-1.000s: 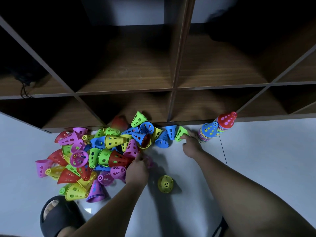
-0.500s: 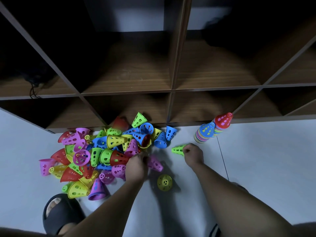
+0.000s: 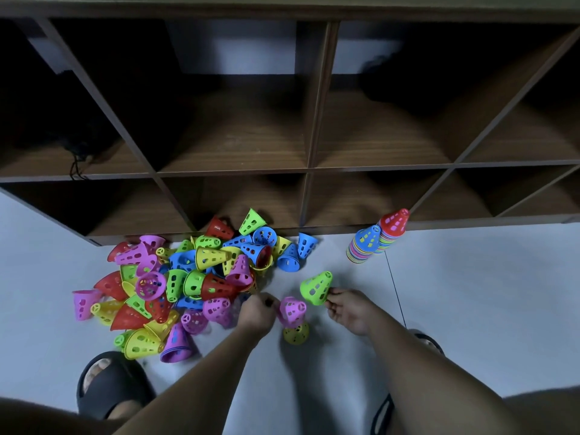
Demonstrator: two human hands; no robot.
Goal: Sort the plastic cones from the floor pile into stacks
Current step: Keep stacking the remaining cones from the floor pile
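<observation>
The step in hand is a pickup from the loose edge of the pile (image 3: pixel 188 277), with both hands loaded. The right hand (image 3: pixel 348 310) pinches the green cone (image 3: pixel 315 287) at its wide rim, fingers curled onto it, with the narrow tip tilted up and away from the person. The left hand (image 3: pixel 257 312) has its fingers curled against the side of the pink cone (image 3: pixel 292 310) and seems to grip it, though the contact itself is partly hidden. That pink cone sits directly above a yellow cone (image 3: pixel 296 332) lying on the white floor (image 3: pixel 470 309); whether the two touch I cannot tell. Most cones are unsorted, heaped against the foot of the wooden shelf unit (image 3: pixel 314 136). Well to the right stand a blue-topped stack (image 3: pixel 365 246) and a red-topped stack (image 3: pixel 392 227), touching each other. Next, I judge, the pink cone should be lowered squarely over the yellow one, or each held cone turned mouth down and carried right to seat on a stack without toppling it.
</observation>
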